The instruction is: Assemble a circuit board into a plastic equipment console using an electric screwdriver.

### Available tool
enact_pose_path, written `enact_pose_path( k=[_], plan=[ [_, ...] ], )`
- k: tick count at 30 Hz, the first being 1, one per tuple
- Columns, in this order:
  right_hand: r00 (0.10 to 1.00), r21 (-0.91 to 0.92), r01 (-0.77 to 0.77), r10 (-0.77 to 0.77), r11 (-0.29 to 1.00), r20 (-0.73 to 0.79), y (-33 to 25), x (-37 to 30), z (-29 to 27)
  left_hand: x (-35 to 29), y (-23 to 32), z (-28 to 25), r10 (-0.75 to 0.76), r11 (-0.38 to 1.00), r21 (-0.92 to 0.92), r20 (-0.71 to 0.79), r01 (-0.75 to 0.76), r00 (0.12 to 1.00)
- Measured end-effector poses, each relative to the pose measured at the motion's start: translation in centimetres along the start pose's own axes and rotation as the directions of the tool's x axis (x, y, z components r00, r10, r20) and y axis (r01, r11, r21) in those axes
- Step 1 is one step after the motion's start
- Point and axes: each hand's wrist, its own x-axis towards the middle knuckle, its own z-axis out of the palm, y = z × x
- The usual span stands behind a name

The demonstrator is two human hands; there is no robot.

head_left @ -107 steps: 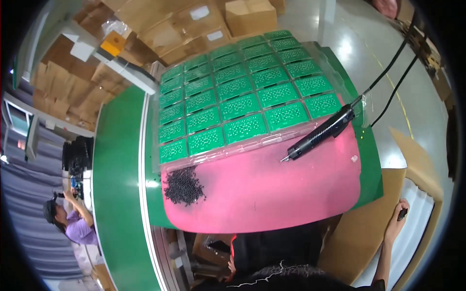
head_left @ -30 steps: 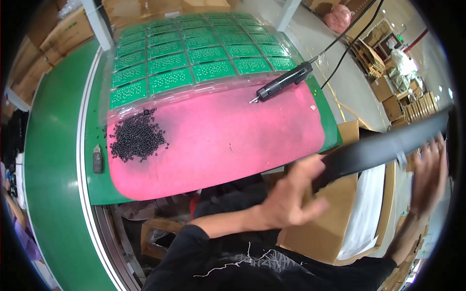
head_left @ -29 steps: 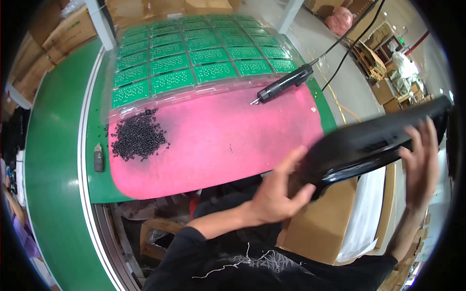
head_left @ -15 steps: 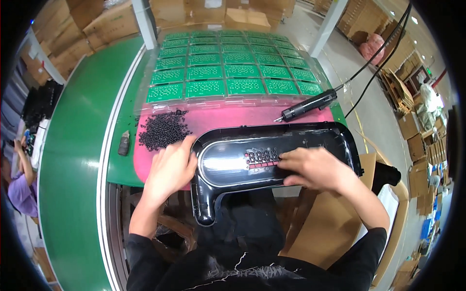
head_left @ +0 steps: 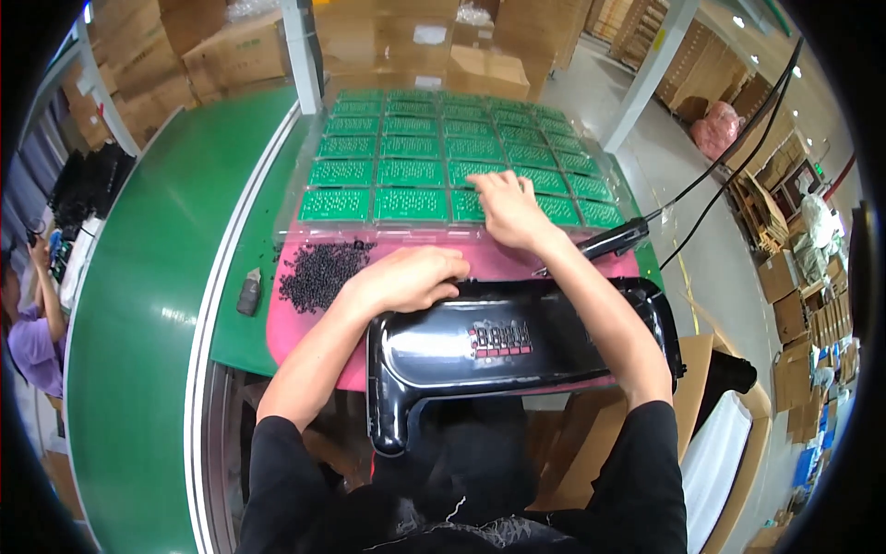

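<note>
A glossy black plastic housing (head_left: 434,346) with a stub at its lower left lies across the front of the pink mat. Its middle has digit-shaped cut-outs. My left hand (head_left: 411,279) is curled over the housing's far rim, its fingers closed at that edge. Farther out, my right hand (head_left: 510,210) reaches over rows of green circuit boards (head_left: 411,205) in a clear plastic tray (head_left: 288,217). Its fingers are apart and touch or hover just above a board; which of the two I cannot tell. My right forearm crosses above the housing's right part.
A heap of small black screws or similar pieces (head_left: 318,275) lies left on the pink mat (head_left: 283,337). A corded black electric screwdriver (head_left: 614,240) rests at right. A small dark object (head_left: 249,294) sits on the green bench. An open cardboard box (head_left: 706,388) stands near right.
My right hand has left the housing's cut-outs and moved up to the circuit boards. My left hand has shifted from the housing's left end to its far rim. The view has tilted slightly.
</note>
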Motion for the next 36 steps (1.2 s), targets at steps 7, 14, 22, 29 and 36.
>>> enact_pose_path(
  k=[7,14,22,29,36],
  plan=[
    [0.969,-0.019,0.093,-0.095,0.995,-0.227,-0.7,-1.6,-2.8,-0.7,0.2,-1.5,-0.241,0.970,-0.075,-0.236,0.230,0.941],
    [0.719,-0.300,0.292,-0.415,0.908,-0.557,-5.7,-8.2,-7.4,-1.4,2.9,-2.3,-0.437,0.815,-0.548,-0.368,0.188,0.821],
    [0.886,0.356,0.045,0.127,0.934,-0.445,-6.3,-12.7,-9.8,-1.2,4.4,-2.2,-0.239,0.889,-0.455,-0.354,0.057,0.904],
    [0.883,0.769,-0.401,0.433,0.499,0.180,-4.5,-16.8,-9.0,-1.0,3.1,-1.2,0.175,0.938,-0.249,-0.255,-0.240,0.951],
    [0.927,0.823,-0.374,0.139,0.429,0.349,-4.1,-19.0,-8.7,-1.5,3.6,-0.7,0.092,0.934,-0.357,0.189,-0.019,0.978]
  ],
)
